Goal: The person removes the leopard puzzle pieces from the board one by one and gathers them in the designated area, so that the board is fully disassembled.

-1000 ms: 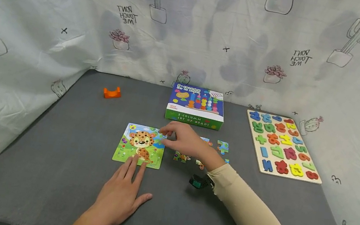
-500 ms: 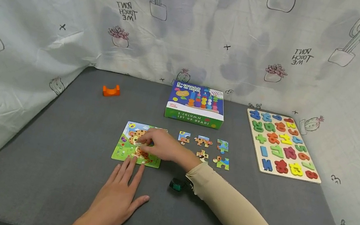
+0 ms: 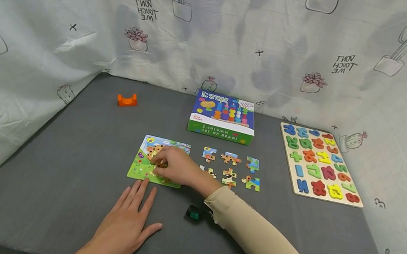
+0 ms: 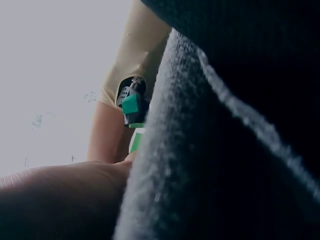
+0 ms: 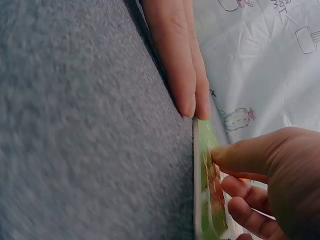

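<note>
A leopard picture puzzle (image 3: 139, 169) lies flat on the grey table. My right hand (image 3: 176, 166) reaches over it, pinching at a leopard-patterned puzzle piece (image 5: 216, 190) between thumb and fingers; how far the piece is lifted cannot be made out. My left hand (image 3: 125, 222) lies flat below the puzzle, its straight fingertips against the near edge, as the right wrist view also shows. To the right, several loose puzzle pieces (image 3: 229, 176) are set out in two rows. Part of the leopard is hidden by my right hand.
Behind the pieces stands a bead set box (image 3: 221, 131). A wooden letter board (image 3: 293, 172) lies at the right. Far left sits an orange plastic part (image 3: 127, 100). Patterned white cloth (image 3: 220, 30) hangs behind the grey table (image 3: 53, 191).
My right hand has moved left from the puzzle's right edge to over its middle, where it now pinches. The loose pieces are uncovered from under the arm. My left hand has barely shifted.
</note>
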A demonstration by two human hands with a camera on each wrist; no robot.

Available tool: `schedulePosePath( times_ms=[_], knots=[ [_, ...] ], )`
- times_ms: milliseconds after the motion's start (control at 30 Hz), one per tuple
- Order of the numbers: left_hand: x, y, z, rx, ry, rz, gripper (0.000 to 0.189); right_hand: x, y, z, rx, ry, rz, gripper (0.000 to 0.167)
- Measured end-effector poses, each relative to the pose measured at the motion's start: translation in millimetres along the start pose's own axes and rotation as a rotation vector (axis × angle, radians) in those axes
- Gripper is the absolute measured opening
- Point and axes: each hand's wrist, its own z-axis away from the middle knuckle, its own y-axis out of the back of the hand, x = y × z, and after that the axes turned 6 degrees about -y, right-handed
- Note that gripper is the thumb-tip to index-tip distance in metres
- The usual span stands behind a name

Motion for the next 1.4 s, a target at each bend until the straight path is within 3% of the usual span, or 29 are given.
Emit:
schedulePosePath(
  times_ms=[333, 700, 1033, 1400],
  knots=[
    [3.1, -1.3, -1.5, 0.033, -0.008, -0.026, 0.087, -4.3, -2.9, -3.3, -0.018, -0.092, -0.052, 0.018],
    [2.9, -0.5, -1.8, 0.064, -0.029, -0.04, 0.085, -9.5, -2.7, -3.7, -0.029, -0.129, -0.093, 0.019],
    [3.2, -0.8, -2.2, 0.049, -0.022, -0.044, 0.086, -8.4, -6.6, -3.7, -0.02, -0.101, -0.132, 0.021],
    [2.3, -2.0, -1.1, 0.124, -0.053, -0.05, 0.084, -5.6, -15.3, -3.1, 0.079, -0.093, -0.161, 0.012]
  ],
)
